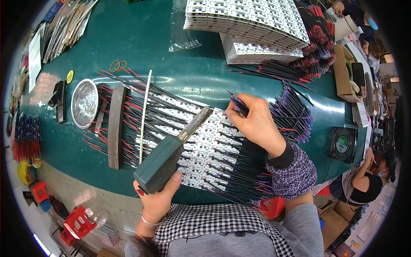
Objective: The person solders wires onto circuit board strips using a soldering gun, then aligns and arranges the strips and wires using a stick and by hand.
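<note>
Head view: white boards begin just left of the right fingers and run back toward the person

The far end of the boards' bare middle strip is close beside the right fingers. From there its long axis comes toward the person, leaning slightly left at the near end. The right fingers are nearer to that far end; the left fingers are well apart from it, off the near left side.

The boards look flat and white, patterned with small dark marks in repeated rows. Black wires fan out from them on the near side of the right fingers, and red-tipped wires spread across their left part.

The right fingers are pinched together on a small bunch of dark wires with purple parts. The left fingers are wrapped around a dark green tool, whose metal barrel slants away and ends just left of the right fingers, over the boards; whether its tip touches them I cannot tell.

Farther left of both sets of fingers are a grey bar and a round metal dish. Right of the right fingers lies a purple-tipped wire pile, then a black fan. Beyond them a board stack rests on the green surface.
</note>
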Demonstrator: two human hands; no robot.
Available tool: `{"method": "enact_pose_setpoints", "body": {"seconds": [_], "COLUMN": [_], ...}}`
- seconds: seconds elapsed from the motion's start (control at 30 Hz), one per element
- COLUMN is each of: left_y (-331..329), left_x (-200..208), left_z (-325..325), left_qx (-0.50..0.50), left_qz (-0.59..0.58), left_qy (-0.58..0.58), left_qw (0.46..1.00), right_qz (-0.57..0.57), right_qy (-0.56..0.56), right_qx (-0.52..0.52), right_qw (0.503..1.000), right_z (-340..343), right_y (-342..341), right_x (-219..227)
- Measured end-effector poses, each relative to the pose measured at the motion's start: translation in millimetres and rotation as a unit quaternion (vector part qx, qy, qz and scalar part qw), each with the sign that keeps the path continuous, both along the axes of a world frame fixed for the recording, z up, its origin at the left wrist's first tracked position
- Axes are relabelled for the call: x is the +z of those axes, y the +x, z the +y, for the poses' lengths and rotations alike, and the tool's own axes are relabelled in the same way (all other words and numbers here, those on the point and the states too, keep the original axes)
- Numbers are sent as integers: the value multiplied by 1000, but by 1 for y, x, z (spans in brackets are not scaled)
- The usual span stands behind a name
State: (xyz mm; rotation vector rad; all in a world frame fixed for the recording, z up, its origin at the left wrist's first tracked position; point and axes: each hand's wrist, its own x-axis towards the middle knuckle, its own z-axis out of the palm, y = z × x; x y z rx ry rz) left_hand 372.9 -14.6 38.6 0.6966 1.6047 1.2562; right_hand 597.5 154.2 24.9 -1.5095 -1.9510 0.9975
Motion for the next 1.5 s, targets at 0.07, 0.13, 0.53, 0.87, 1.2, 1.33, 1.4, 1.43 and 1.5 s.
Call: {"method": "enact_pose_setpoints", "body": {"seconds": [0.07, 0.13, 0.53, 0.87, 1.2, 1.33, 1.4, 1.43, 1.5], "left_y": [1, 1, 10, 11, 12, 13, 11, 12, 12], "left_x": [0, -1, 4, 7, 4, 11, 12, 13, 13], "left_z": [-1, -1, 17, 22, 24, 26, 26, 27, 27], "left_qx": [-8, -19, -98, -126, -136, -149, -157, -157, -150], "left_qz": [8, 15, 117, 138, 150, 154, 148, 148, 133], "left_qy": [-12, -24, 35, 51, 63, 40, 22, 22, 27], "left_qw": [1000, 999, 988, 981, 977, 976, 976, 976, 979], "right_qz": [-2, -5, -58, -60, -65, -68, -65, -66, -63], "right_qy": [-10, -19, -46, -37, -32, -25, -26, -26, -22], "right_qx": [12, 22, 27, 22, 22, 19, 17, 17, 13], "right_qw": [1000, 1000, 997, 997, 997, 997, 997, 997, 998], "right_z": [1, 1, 8, 7, 7, 6, 6, 5, 4], "right_y": [1, 1, -2, -4, -6, -5, -6, -6, -6], "right_x": [-2, -4, 1, -2, 1, -3, -2, -2, -5]}}
